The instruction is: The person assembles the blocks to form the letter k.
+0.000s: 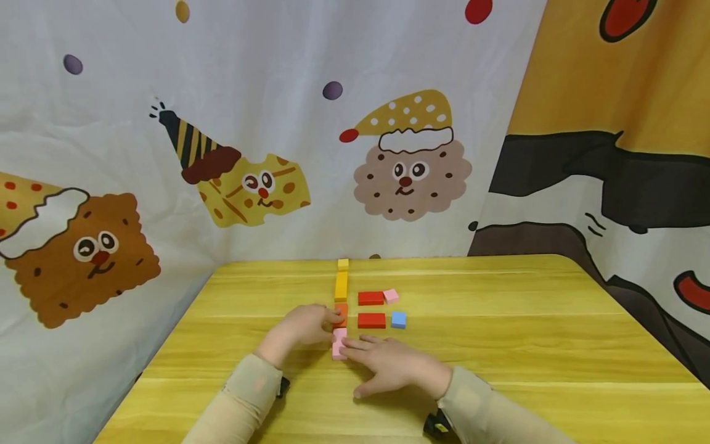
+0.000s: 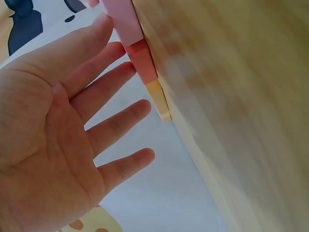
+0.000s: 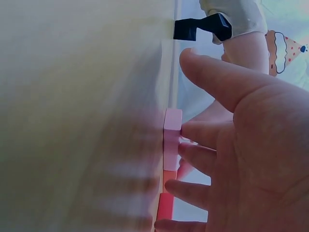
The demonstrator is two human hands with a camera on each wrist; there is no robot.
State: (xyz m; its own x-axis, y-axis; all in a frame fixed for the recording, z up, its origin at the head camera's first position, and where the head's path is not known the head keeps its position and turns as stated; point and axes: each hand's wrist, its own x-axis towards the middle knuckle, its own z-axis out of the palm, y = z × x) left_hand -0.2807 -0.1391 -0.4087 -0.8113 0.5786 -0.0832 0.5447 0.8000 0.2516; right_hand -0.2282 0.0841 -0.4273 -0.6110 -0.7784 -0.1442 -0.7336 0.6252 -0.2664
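Pink block [image 1: 338, 353], orange block [image 1: 342, 308], long yellow block [image 1: 341, 287] and small light-yellow block [image 1: 343, 264] lie end to end in a line on the table. My left hand [image 1: 304, 325] is on the left side of this line. Its thumb touches the pink block, and its fingers reach toward the orange block, spread and nearly straight in the left wrist view. From the right, my right hand [image 1: 394, 364] touches the pink block with straight fingertips, its thumb held apart. In the right wrist view the pink block [image 3: 173, 140] lies flat on the table.
Right of the line lie two red blocks, the far red block [image 1: 370, 298] beside a small pink block [image 1: 391, 296], the near red block [image 1: 371, 320] left of a small blue block [image 1: 398, 320]. A printed curtain [image 1: 310, 234] hangs behind the wooden table [image 1: 527, 345].
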